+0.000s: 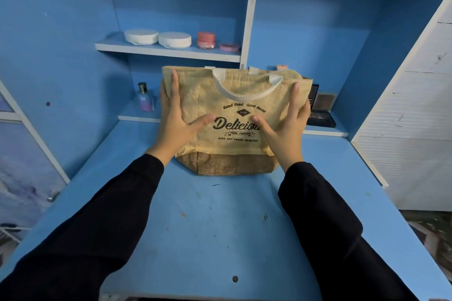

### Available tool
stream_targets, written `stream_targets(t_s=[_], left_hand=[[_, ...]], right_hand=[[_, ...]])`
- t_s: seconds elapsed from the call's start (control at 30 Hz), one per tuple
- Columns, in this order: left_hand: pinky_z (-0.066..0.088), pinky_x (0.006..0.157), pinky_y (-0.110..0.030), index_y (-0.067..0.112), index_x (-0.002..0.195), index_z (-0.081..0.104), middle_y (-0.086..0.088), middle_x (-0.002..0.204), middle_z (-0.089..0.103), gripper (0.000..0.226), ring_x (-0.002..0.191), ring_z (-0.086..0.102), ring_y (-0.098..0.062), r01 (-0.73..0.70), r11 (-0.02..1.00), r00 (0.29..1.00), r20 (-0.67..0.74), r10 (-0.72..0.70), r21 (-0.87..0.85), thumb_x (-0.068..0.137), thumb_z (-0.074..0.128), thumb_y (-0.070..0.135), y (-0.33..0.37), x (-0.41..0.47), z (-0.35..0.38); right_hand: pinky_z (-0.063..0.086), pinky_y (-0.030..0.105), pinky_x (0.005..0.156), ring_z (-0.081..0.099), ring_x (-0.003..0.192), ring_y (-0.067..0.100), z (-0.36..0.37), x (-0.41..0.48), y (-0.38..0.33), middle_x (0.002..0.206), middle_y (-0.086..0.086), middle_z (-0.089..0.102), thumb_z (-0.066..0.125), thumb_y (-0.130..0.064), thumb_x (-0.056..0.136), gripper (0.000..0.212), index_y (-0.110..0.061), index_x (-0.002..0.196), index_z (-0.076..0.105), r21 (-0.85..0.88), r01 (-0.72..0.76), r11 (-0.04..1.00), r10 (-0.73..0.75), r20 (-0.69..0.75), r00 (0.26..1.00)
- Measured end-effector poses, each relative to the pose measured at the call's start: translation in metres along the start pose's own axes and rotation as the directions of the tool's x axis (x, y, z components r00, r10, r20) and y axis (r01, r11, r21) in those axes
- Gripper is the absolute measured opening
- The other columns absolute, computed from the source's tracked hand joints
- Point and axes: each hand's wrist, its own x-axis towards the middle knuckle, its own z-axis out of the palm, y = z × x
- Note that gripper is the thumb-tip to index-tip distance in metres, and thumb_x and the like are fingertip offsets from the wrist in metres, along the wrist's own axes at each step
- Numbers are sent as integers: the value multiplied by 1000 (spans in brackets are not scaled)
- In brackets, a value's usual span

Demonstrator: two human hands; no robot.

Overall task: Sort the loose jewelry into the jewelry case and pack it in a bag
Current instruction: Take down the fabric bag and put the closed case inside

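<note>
A tan burlap bag (pixel 234 95) with white handles and black "Delicious" print stands upright on the blue desk (pixel 220 222), near its back. My left hand (pixel 177 120) grips the bag's left side, fingers spread up along the edge and thumb across the front. My right hand (pixel 285 127) holds the right side the same way. No jewelry or jewelry case is visible; the bag's inside is hidden.
On the upper shelf (pixel 168 52) sit two white round tins, a pink jar and a flat pink tin. A small perfume bottle (pixel 144 98) stands left of the bag. Dark flat boxes (pixel 320 110) lie behind it on the right. White drawers stand at right.
</note>
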Motion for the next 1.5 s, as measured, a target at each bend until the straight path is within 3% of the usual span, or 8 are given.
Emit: stream_targets(t_s=[0.23,0.4,0.6,0.87,1.0,1.23,1.3,1.5], left_hand=[[24,119,-49,38,155,0,-18,157,9,112,150,11,-25,15,996,991,-136,-3,88,76,77,53,-1,13,15],[24,118,-53,36,155,4,-18,158,7,100,151,5,-25,-35,992,988,-145,52,118,83,72,52,-19,3,18],[11,119,-18,41,153,8,-25,158,-6,91,151,1,-24,-86,987,987,-125,103,138,86,71,41,-32,-29,28],[20,121,-38,39,151,26,-20,158,0,93,151,7,-23,-151,977,982,-94,166,153,77,81,33,-15,-41,38],[11,119,-17,35,151,27,-18,157,0,95,149,6,-20,-191,974,976,-82,202,124,75,84,29,0,-45,60],[4,116,-9,37,151,26,-17,159,-10,96,151,-6,-22,-176,984,984,-12,177,20,75,84,31,33,-47,123],[5,118,-14,36,152,28,-12,158,-8,95,149,-9,-10,-202,979,979,-17,202,12,75,83,32,40,-45,140],[23,120,-51,37,150,31,-23,157,1,91,150,5,-35,-201,979,979,-21,202,34,76,83,34,57,-37,180]], right_hand=[[21,44,117,15,145,33,21,16,0,155,22,7,77,-55,73,108,-40,152,5,-134,-45,990,34,-81,996],[6,29,117,-4,149,25,13,4,24,158,17,-7,78,-48,76,100,-48,149,10,-67,24,997,-22,26,999],[19,51,119,2,148,35,2,-15,41,156,20,-4,72,-44,83,85,-52,147,17,-176,147,973,-125,125,984],[21,47,120,8,148,29,-27,-21,45,155,13,3,78,-40,79,85,-48,147,27,-140,151,978,-133,132,982],[20,45,120,10,147,27,-50,-20,55,153,14,8,79,-42,77,86,-43,148,30,-150,136,979,-123,91,988],[17,32,121,13,145,24,-110,-20,86,153,12,7,82,-38,75,89,-49,145,28,-205,76,976,-71,32,997],[19,36,120,13,144,28,-125,-17,95,152,13,6,82,-37,75,89,-49,145,29,-228,41,973,-40,12,999],[13,26,115,13,142,26,-154,-4,120,152,15,5,82,-35,75,89,-50,145,29,-258,-11,966,6,-18,1000]])
